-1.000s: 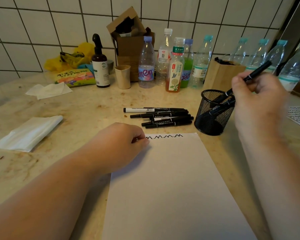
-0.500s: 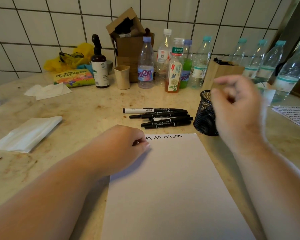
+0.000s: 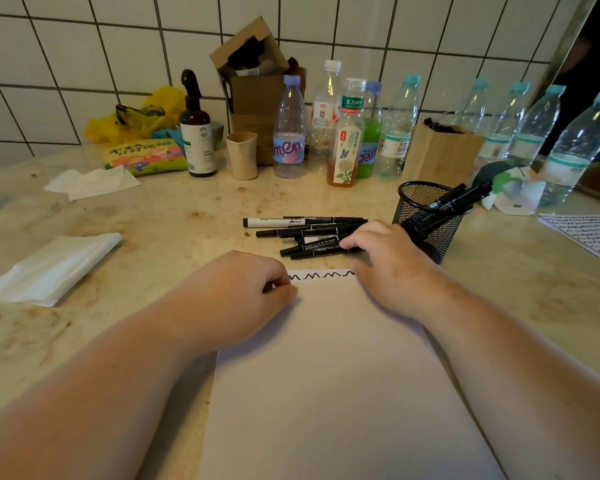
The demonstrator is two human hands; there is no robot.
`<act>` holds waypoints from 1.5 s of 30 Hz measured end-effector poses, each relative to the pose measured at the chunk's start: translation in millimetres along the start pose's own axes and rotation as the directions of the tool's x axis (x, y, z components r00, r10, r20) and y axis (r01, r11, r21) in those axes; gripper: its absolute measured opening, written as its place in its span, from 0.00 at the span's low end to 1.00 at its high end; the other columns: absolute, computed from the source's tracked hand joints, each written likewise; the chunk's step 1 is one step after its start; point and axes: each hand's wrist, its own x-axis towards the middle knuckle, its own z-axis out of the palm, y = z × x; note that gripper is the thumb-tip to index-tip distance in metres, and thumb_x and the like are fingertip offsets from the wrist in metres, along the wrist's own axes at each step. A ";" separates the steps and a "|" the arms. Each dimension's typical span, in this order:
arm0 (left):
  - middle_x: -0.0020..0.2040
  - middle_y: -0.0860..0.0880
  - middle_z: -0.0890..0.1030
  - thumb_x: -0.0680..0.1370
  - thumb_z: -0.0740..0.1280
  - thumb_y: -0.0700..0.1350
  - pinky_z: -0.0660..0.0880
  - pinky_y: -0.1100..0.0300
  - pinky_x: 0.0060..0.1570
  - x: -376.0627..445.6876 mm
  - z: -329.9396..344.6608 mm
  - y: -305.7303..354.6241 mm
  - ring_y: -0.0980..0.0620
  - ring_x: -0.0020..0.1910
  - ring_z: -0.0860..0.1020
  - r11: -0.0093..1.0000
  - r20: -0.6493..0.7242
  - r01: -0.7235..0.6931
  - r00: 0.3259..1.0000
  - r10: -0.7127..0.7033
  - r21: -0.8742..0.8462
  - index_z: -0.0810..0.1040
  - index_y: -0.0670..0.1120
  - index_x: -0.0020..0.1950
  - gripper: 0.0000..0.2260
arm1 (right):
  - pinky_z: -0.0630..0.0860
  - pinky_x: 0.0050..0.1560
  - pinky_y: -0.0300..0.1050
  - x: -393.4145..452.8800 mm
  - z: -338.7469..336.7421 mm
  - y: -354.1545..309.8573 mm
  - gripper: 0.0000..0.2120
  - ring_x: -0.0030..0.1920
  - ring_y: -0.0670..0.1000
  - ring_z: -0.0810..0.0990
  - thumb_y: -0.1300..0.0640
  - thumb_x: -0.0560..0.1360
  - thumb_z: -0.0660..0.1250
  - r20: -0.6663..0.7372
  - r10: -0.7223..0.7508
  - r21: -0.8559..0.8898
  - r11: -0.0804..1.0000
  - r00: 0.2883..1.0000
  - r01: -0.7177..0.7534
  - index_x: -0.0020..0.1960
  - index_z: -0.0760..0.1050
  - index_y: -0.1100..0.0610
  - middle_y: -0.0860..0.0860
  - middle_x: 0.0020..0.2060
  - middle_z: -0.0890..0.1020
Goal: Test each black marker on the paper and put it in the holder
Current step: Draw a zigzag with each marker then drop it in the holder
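**Black markers under my right fingers, holder just beyond**

Marble-look counter, glossy and blotched with brown stains, fills my head view. Smooth white paper lies flat in the middle, its near edge cut off by the frame. One black zigzag line runs along its far edge.

My left hand sits on the paper's far left corner, fingers curled under into a loose fist, thumb tip beside the zigzag's start. I can't see anything inside that fist, though the fingertips are tucked out of sight.

My right hand reaches over the paper's far right corner, fingers bent down onto the pile of black markers. The fingertips touch the nearest barrels. Whether any marker is actually pinched, I cannot tell; the knuckles hide the contact. The pile lies just past the paper's far edge: slim matte cylinders lying roughly parallel, a couple with white labels, their right ends covered by my hand.

Just right of the pile stands the holder, a round black wire-mesh cup, upright. Capped markers lean out over its right rim; how many, I can't count.

Well beyond the paper, a row of clear plastic bottles lines the white tiled wall, with a torn cardboard box behind them. Left of the paper, a folded white tissue lies soft and creased. At the right edge, another scribbled sheet is cropped.
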 end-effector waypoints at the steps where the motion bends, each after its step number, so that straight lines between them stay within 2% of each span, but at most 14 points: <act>1: 0.34 0.61 0.79 0.77 0.61 0.60 0.66 0.65 0.30 0.1 0.2 -0.3 0.63 0.34 0.76 1.000 0.000 0.002 1.000 -0.002 -0.003 0.79 0.58 0.43 0.11 | 0.58 0.59 0.35 0.3 1.0 -0.4 0.17 0.67 0.51 0.66 0.59 0.82 0.64 0.003 0.005 -0.015 1.000 1.000 -0.005 0.70 0.77 0.52 0.46 0.66 0.74; 5: 0.34 0.60 0.79 0.77 0.61 0.60 0.67 0.65 0.30 0.7 0.6 0.5 0.63 0.33 0.76 1.000 0.003 0.007 1.000 -0.007 0.010 0.79 0.58 0.43 0.11 | 0.59 0.59 0.36 1.4 3.7 -3.3 0.19 0.66 0.51 0.65 0.60 0.83 0.61 0.027 0.006 -0.093 0.996 1.000 -0.004 0.73 0.73 0.53 0.46 0.67 0.71; 12: 0.33 0.61 0.78 0.77 0.61 0.60 0.64 0.67 0.28 -0.7 -0.7 2.2 0.64 0.32 0.75 1.000 -0.001 0.014 1.000 -0.014 0.016 0.78 0.59 0.41 0.11 | 0.66 0.64 0.44 0.1 -0.6 -8.3 0.14 0.65 0.52 0.68 0.60 0.82 0.64 0.000 0.020 -0.100 0.995 1.000 -0.020 0.67 0.75 0.51 0.48 0.63 0.76; 17: 0.31 0.62 0.78 0.77 0.61 0.61 0.63 0.67 0.27 -1.1 -0.1 1.9 0.69 0.36 0.75 1.000 -0.005 0.024 1.000 -0.024 0.000 0.78 0.59 0.40 0.11 | 0.65 0.54 0.41 -1.9 -1.6 -7.0 0.09 0.60 0.52 0.71 0.60 0.81 0.66 -0.011 0.004 -0.102 0.995 1.000 -0.005 0.58 0.79 0.51 0.46 0.52 0.75; 19: 0.33 0.62 0.78 0.77 0.61 0.61 0.65 0.66 0.28 -0.8 0.0 1.2 0.66 0.35 0.76 1.000 -0.003 0.020 1.000 -0.020 0.001 0.79 0.59 0.42 0.10 | 0.65 0.53 0.42 -1.7 -1.4 -7.1 0.08 0.57 0.51 0.72 0.61 0.80 0.67 -0.031 0.007 -0.102 0.995 0.999 -0.010 0.56 0.79 0.51 0.46 0.49 0.74; 22: 0.35 0.61 0.80 0.77 0.61 0.61 0.69 0.65 0.30 -0.2 -0.3 1.0 0.63 0.33 0.76 1.000 0.007 0.014 1.000 -0.014 0.018 0.80 0.59 0.45 0.11 | 0.69 0.47 0.42 -2.1 -3.9 -9.0 0.07 0.47 0.47 0.76 0.59 0.81 0.68 -0.092 0.090 0.164 0.984 0.992 -0.074 0.55 0.78 0.48 0.43 0.45 0.76; 24: 0.34 0.60 0.80 0.77 0.62 0.60 0.69 0.65 0.30 -0.1 -0.8 1.1 0.62 0.32 0.76 1.000 0.004 0.030 1.000 -0.030 -0.004 0.80 0.59 0.44 0.10 | 0.75 0.45 0.40 -4.6 -9.2 -13.0 0.07 0.43 0.45 0.80 0.60 0.81 0.68 -0.057 0.145 0.488 0.867 0.988 -0.099 0.54 0.78 0.48 0.44 0.43 0.81; 26: 0.33 0.60 0.80 0.76 0.62 0.60 0.69 0.65 0.29 0.1 -1.8 2.0 0.62 0.32 0.77 0.998 -0.011 0.030 0.999 -0.031 -0.051 0.80 0.59 0.44 0.10 | 0.80 0.43 0.42 -8.1 -16.1 -18.0 0.07 0.39 0.47 0.82 0.63 0.81 0.68 0.013 0.142 0.738 0.667 0.990 -0.105 0.53 0.81 0.52 0.46 0.40 0.84; 29: 0.37 0.64 0.79 0.74 0.61 0.64 0.68 0.64 0.29 0.6 -5.6 6.3 0.63 0.35 0.76 0.988 -0.039 0.006 0.999 -0.012 -0.152 0.79 0.60 0.43 0.12 | 0.81 0.38 0.41 -13.1 -23.5 -25.0 0.07 0.35 0.48 0.82 0.67 0.80 0.67 0.107 0.082 0.904 0.407 0.991 -0.131 0.51 0.82 0.58 0.49 0.34 0.84; 31: 0.38 0.67 0.78 0.71 0.59 0.67 0.66 0.65 0.28 -0.2 -9.0 9.6 0.63 0.35 0.75 0.980 -0.047 -0.010 0.999 0.001 -0.197 0.78 0.60 0.43 0.14 | 0.82 0.40 0.43 -14.9 -25.7 -29.6 0.05 0.36 0.51 0.83 0.67 0.79 0.68 0.155 0.019 0.936 0.317 0.988 -0.153 0.49 0.80 0.59 0.54 0.36 0.84; 35: 0.38 0.65 0.79 0.72 0.62 0.64 0.71 0.70 0.30 -2.6 -11.8 14.7 0.62 0.32 0.75 0.953 -0.073 -0.043 0.997 0.022 -0.300 0.78 0.59 0.41 0.11 | 0.85 0.44 0.46 -18.1 -29.0 -33.6 0.05 0.40 0.55 0.86 0.62 0.72 0.74 0.174 -0.101 0.958 0.246 0.979 -0.145 0.47 0.81 0.58 0.59 0.37 0.85; 38: 0.37 0.64 0.80 0.77 0.65 0.57 0.71 0.72 0.32 -3.6 -13.3 16.9 0.63 0.31 0.75 0.936 -0.064 -0.047 0.998 0.027 -0.347 0.78 0.60 0.40 0.06 | 0.83 0.41 0.46 -20.2 -29.3 -35.2 0.01 0.39 0.56 0.86 0.57 0.74 0.73 0.149 -0.131 0.953 0.283 0.980 -0.107 0.45 0.84 0.53 0.58 0.37 0.86; 41: 0.36 0.62 0.81 0.77 0.65 0.55 0.71 0.69 0.31 -5.6 -15.0 19.3 0.61 0.31 0.75 0.909 -0.059 -0.057 0.998 0.036 -0.412 0.79 0.60 0.45 0.03 | 0.79 0.36 0.45 -21.0 -29.7 -36.6 0.08 0.33 0.55 0.82 0.48 0.74 0.71 0.145 -0.146 0.962 0.251 0.979 -0.105 0.42 0.84 0.52 0.57 0.34 0.85; 45: 0.31 0.55 0.77 0.78 0.66 0.52 0.68 0.67 0.28 -8.9 -21.0 22.2 0.60 0.27 0.71 0.889 0.025 -0.042 0.998 0.060 -0.456 0.81 0.58 0.45 0.05 | 0.75 0.30 0.43 -20.4 -32.3 -35.3 0.09 0.28 0.54 0.78 0.58 0.76 0.68 0.093 -0.159 0.962 0.269 0.983 -0.047 0.38 0.82 0.56 0.59 0.29 0.83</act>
